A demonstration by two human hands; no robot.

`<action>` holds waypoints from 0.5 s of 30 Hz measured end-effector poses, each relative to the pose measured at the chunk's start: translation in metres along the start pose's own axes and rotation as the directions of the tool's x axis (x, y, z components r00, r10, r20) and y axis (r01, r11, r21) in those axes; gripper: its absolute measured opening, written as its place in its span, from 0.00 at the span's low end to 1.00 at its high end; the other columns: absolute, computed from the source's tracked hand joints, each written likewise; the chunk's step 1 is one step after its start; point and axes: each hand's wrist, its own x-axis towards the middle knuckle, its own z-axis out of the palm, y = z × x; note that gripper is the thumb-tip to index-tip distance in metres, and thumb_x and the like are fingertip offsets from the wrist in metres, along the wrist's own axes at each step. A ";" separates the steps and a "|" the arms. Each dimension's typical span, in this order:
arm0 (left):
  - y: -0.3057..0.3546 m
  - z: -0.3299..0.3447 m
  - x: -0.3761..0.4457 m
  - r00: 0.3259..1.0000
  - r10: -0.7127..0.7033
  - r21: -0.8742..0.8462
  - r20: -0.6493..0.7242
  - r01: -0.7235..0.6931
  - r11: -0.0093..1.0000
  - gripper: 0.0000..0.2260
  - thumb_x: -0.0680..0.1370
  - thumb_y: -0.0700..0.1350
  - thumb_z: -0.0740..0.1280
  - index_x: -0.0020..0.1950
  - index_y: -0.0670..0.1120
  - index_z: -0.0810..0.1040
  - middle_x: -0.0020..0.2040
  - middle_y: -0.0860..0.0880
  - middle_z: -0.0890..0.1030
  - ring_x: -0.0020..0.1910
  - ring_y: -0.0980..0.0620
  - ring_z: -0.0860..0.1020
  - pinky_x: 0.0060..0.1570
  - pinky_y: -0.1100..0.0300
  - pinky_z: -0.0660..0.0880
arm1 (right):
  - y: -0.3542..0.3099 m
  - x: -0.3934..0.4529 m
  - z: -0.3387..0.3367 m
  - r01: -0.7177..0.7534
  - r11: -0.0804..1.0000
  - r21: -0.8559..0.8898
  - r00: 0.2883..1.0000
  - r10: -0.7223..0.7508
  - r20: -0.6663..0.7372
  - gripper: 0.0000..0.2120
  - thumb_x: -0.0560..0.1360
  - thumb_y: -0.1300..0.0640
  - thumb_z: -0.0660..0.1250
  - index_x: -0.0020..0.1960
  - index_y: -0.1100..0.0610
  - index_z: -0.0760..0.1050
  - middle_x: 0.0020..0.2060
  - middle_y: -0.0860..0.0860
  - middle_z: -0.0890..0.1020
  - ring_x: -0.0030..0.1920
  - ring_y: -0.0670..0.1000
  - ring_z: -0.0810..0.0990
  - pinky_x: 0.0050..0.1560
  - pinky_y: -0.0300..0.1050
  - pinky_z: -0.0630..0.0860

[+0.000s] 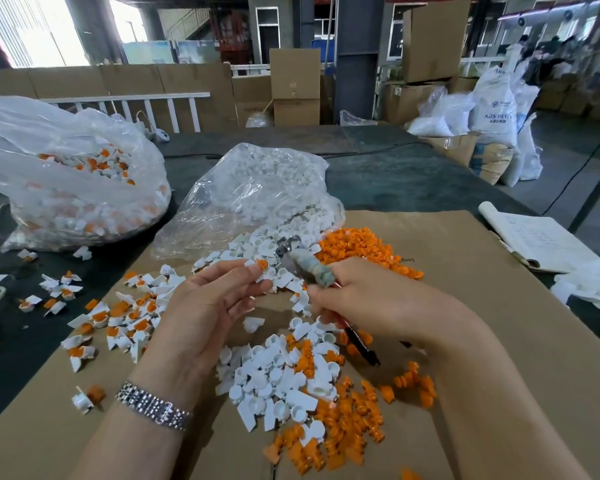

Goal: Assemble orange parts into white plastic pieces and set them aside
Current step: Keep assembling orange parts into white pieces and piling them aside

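Observation:
My left hand (210,299) pinches a white plastic piece with an orange part (261,265) at its fingertips. My right hand (368,299) grips pliers (302,263) with a taped handle, jaws pointing up-left close to that piece. Loose white pieces (278,372) and orange parts (347,424) lie mixed on the cardboard sheet (482,306) below my hands. More orange parts (364,251) are heaped behind the pliers. Assembled white-and-orange pieces (118,320) are spread out to the left.
A clear bag of white pieces (257,195) lies open ahead. A bigger bag of assembled pieces (73,181) sits at the left. A notebook (537,237) and white cloth (589,282) lie at the right. Cardboard boxes and sacks stand behind the dark table.

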 end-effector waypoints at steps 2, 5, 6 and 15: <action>0.000 0.000 0.000 1.000 0.012 0.004 0.005 -0.012 1.000 0.09 0.63 0.44 0.80 0.42 0.46 0.88 0.45 0.43 0.87 0.45 0.48 0.87 0.36 0.65 0.80 | -0.004 0.000 0.001 0.013 1.000 -0.023 1.000 -0.012 0.017 0.19 0.84 0.49 0.59 0.55 0.66 0.76 0.42 0.60 0.78 0.37 0.52 0.71 0.39 0.48 0.68; 0.000 0.000 -0.001 0.999 0.038 0.021 0.002 -0.038 0.999 0.10 0.62 0.45 0.81 0.42 0.47 0.88 0.45 0.44 0.87 0.44 0.49 0.87 0.35 0.65 0.80 | -0.010 -0.001 0.004 0.029 0.998 -0.055 0.999 -0.027 0.045 0.17 0.84 0.49 0.59 0.54 0.63 0.77 0.43 0.62 0.79 0.38 0.51 0.72 0.40 0.49 0.70; 0.000 0.000 -0.001 0.999 0.045 0.026 -0.002 -0.045 0.999 0.11 0.61 0.46 0.81 0.42 0.47 0.88 0.45 0.43 0.87 0.44 0.49 0.87 0.35 0.65 0.80 | -0.011 -0.001 0.005 0.033 0.997 -0.065 0.998 -0.030 0.048 0.16 0.83 0.49 0.59 0.53 0.61 0.76 0.46 0.63 0.80 0.38 0.52 0.73 0.41 0.50 0.70; -0.002 0.000 -0.002 0.997 0.071 0.087 -0.039 -0.068 0.994 0.12 0.65 0.43 0.79 0.46 0.42 0.86 0.48 0.40 0.87 0.45 0.47 0.87 0.37 0.65 0.80 | -0.020 -0.003 0.013 0.037 0.995 -0.092 0.998 -0.033 0.048 0.16 0.84 0.48 0.57 0.53 0.60 0.72 0.51 0.64 0.81 0.43 0.59 0.78 0.52 0.62 0.77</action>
